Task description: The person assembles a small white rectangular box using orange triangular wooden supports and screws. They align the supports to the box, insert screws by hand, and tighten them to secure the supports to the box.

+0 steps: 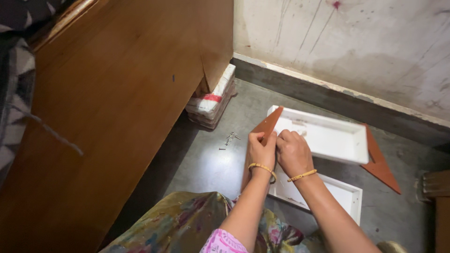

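A white box-shaped shelf [328, 136] lies on the grey floor with brown triangular side panels at its left end [268, 124] and right end [380, 164]. My left hand [261, 149] grips the left brown panel at its edge. My right hand [291, 152] is pressed close beside it, fingers curled at the joint between panel and white board; whatever it holds is hidden. A second white tray-like part [344, 194] lies under my forearms. Both wrists wear thin yellow bangles.
Several small screws [230, 138] lie on the floor left of the shelf. A large brown wooden cabinet [117, 103] fills the left. A stack of wrapped packs [212, 103] sits beneath it. A stained wall [351, 42] runs behind. Patterned cloth [187, 227] covers my lap.
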